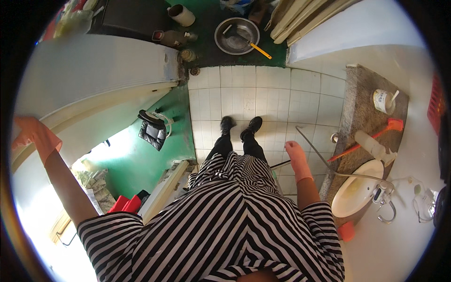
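Observation:
My left hand (29, 134), in a pink rubber glove, reaches to the far left against a pale door-like panel (108, 70). Its fingertips fade into the dark rim, so their grip is unclear. My right hand (298, 160), gloved in the same pink, hangs beside my right hip over the tiled floor (263, 101). Its fingers are curled closed; whatever may be inside them is hidden. A thin dark rod (280, 164) shows beside that hand, and whether it is held cannot be seen. Nearby, a grey flexible hose (315, 149) hangs out from the basin's tap.
To the right, a stone counter (361, 101) holds a white basin (359, 188), a white tub (384, 101), a red-handled brush (366, 143) and a pale bottle (371, 144). Ahead are a metal bowl (225, 44) with a yellow-handled tool (260, 50) and a jug (181, 15). A black bag (152, 134) hangs left.

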`<state>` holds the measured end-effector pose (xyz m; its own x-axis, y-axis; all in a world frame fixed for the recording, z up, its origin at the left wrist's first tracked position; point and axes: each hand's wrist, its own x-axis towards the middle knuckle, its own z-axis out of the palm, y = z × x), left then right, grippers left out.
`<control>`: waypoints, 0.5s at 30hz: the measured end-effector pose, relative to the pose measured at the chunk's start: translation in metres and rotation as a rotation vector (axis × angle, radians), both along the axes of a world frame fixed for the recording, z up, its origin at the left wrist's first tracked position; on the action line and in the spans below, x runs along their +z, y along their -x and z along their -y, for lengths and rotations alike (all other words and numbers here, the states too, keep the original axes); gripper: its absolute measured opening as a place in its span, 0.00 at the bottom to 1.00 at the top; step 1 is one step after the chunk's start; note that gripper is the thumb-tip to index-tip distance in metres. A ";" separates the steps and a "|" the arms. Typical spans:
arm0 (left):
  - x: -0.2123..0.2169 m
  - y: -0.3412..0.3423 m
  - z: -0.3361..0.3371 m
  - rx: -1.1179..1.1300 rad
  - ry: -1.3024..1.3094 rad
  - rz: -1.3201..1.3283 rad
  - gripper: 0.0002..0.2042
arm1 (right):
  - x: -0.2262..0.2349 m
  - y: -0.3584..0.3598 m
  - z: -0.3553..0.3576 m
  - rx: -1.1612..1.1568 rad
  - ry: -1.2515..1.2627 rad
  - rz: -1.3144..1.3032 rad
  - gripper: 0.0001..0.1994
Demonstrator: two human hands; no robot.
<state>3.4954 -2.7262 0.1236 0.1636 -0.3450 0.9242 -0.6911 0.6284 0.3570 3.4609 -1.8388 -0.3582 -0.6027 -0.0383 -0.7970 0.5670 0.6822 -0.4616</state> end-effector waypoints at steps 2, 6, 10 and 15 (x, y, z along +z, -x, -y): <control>0.005 -0.001 0.001 0.010 -0.006 -0.008 0.41 | 0.007 -0.020 -0.019 0.051 -0.126 0.057 0.17; 0.010 -0.001 -0.001 0.024 -0.013 -0.023 0.42 | 0.001 -0.051 -0.053 0.025 -0.162 0.145 0.18; 0.011 0.002 -0.001 0.025 -0.006 -0.008 0.42 | -0.013 -0.052 -0.053 0.180 -0.165 0.080 0.18; 0.000 0.002 -0.002 0.020 -0.006 0.011 0.42 | -0.034 0.011 -0.012 0.272 -0.115 -0.083 0.18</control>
<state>3.4934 -2.7246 0.1239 0.1605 -0.3475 0.9238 -0.7074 0.6123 0.3532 3.4499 -1.8266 -0.3924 -0.6457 -0.1197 -0.7542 0.3201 0.8542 -0.4097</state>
